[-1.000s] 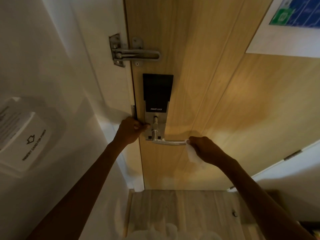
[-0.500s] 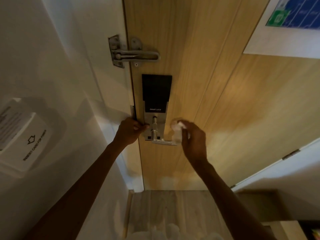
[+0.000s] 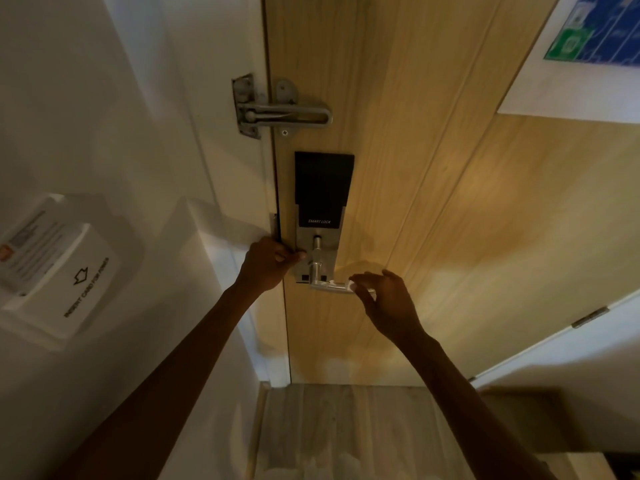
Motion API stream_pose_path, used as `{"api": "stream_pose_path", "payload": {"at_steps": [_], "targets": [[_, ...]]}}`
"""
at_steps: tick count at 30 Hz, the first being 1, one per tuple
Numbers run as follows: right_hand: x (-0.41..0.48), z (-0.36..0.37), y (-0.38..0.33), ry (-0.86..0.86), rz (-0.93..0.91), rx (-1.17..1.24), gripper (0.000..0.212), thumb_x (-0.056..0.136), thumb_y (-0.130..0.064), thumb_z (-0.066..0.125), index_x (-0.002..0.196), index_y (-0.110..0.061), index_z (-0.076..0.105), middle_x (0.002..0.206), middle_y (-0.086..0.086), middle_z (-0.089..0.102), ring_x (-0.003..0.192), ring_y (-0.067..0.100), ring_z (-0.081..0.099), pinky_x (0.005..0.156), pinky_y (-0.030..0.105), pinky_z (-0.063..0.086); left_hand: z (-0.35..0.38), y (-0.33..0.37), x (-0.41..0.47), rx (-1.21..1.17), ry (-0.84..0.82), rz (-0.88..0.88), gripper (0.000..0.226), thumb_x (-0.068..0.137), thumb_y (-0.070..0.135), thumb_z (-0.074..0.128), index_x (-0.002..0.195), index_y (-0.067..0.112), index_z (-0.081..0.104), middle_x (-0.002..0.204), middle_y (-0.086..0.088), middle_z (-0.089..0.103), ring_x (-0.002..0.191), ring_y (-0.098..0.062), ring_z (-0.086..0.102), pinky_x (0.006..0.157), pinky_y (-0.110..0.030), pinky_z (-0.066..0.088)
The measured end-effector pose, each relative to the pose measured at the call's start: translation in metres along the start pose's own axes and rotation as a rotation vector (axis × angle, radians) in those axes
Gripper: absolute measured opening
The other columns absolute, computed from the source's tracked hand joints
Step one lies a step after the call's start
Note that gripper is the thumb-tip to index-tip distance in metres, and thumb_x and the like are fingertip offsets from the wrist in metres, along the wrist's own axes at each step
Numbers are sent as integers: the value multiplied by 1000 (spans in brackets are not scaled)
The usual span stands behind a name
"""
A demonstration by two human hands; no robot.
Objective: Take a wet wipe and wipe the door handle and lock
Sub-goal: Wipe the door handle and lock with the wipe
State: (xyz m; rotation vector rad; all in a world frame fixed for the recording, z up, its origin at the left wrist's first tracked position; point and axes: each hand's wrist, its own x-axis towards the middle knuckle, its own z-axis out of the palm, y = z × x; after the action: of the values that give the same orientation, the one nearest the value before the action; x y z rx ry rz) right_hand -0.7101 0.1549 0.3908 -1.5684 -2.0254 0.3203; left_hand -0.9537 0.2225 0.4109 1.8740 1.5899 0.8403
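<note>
A wooden door carries a smart lock (image 3: 323, 188) with a black upper panel and a silver plate below. From that plate a silver lever handle (image 3: 329, 286) sticks out to the right. My right hand (image 3: 388, 303) is curled over the free end of the handle, and a bit of white wet wipe (image 3: 362, 289) shows under its fingers. My left hand (image 3: 268, 265) grips the door's edge beside the lock plate, thumb touching the plate.
Above the lock a metal swing-bar door guard (image 3: 280, 114) bridges frame and door. A white key-card power holder (image 3: 59, 268) hangs on the left wall. A notice sheet (image 3: 581, 60) is fixed at the door's upper right. Wood-look floor (image 3: 346, 427) lies below.
My right hand slid from the handle's outer end up toward the lock, then came back down onto the handle's end, now covering most of the wipe. My left hand stayed on the door edge.
</note>
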Motion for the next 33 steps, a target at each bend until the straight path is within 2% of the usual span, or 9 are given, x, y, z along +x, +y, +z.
{"api": "stream_pose_path", "payload": {"at_steps": [4, 8, 10, 12, 14, 18, 23, 27, 33], "targets": [[-20, -2, 8, 114, -187, -109, 26, 94, -20, 58, 119, -14, 65, 121, 7, 68, 117, 20, 59, 105, 49, 42, 2, -1, 1, 4, 8, 24, 36, 84, 37, 68, 58, 14, 60, 52, 6, 52, 53, -8, 52, 58, -20, 38], [-11, 1, 11, 100, -4, 2, 32, 99, -36, 46, 116, -18, 68, 135, -1, 59, 127, 15, 50, 107, 37, 41, 2, -5, 3, -6, 11, 17, 38, 83, 40, 68, 59, 10, 62, 54, 6, 56, 57, -13, 57, 58, -19, 38], [-9, 12, 2, 80, -1, -39, 30, 100, -33, 46, 117, -18, 67, 140, 0, 55, 130, 16, 47, 107, 32, 38, 2, -7, 3, -17, 10, 23, 38, 83, 39, 67, 73, 3, 72, 66, -4, 67, 66, -17, 63, 61, -19, 43], [-13, 19, -1, 83, -61, -83, 27, 99, -24, 49, 120, -16, 64, 138, 5, 56, 130, 20, 47, 108, 37, 40, 2, -5, 2, -29, 8, 32, 34, 84, 35, 68, 79, 2, 73, 71, -4, 67, 67, -14, 61, 61, -14, 41], [-18, 16, 4, 98, -101, -96, 29, 97, -19, 53, 124, -15, 61, 133, 8, 60, 127, 22, 51, 107, 42, 42, 3, -5, 3, -27, 3, 38, 33, 84, 34, 68, 80, 2, 74, 73, -5, 68, 67, -14, 61, 61, -14, 41], [-14, 0, 10, 104, -32, -28, 25, 96, -22, 54, 119, -19, 65, 121, 0, 68, 115, 16, 59, 102, 42, 45, 3, -11, 5, -38, -7, 30, 37, 84, 38, 67, 79, 2, 73, 75, -13, 72, 71, -22, 67, 68, -29, 51], [0, 10, -1, -55, -146, -81, 28, 101, -32, 43, 111, -20, 66, 103, -2, 72, 93, 12, 63, 89, 38, 49, 3, -8, 5, -96, -41, 12, 33, 85, 33, 66, 80, 1, 72, 71, -5, 67, 67, -18, 64, 67, -24, 47], [-4, -9, 21, -11, -144, -186, 20, 98, -22, 49, 105, -15, 67, 85, 3, 69, 78, 19, 60, 77, 39, 50, 5, -12, 7, -117, -67, -19, 34, 85, 34, 66, 79, 1, 71, 67, -4, 65, 60, -14, 60, 63, -22, 44], [-2, 5, 0, -20, -196, -205, 19, 90, -6, 58, 107, -11, 66, 91, 7, 69, 82, 21, 60, 76, 32, 45, 6, -20, 13, -234, -115, -57, 33, 83, 30, 70, 84, -3, 69, 65, -5, 63, 59, -17, 57, 66, -30, 44]]}}
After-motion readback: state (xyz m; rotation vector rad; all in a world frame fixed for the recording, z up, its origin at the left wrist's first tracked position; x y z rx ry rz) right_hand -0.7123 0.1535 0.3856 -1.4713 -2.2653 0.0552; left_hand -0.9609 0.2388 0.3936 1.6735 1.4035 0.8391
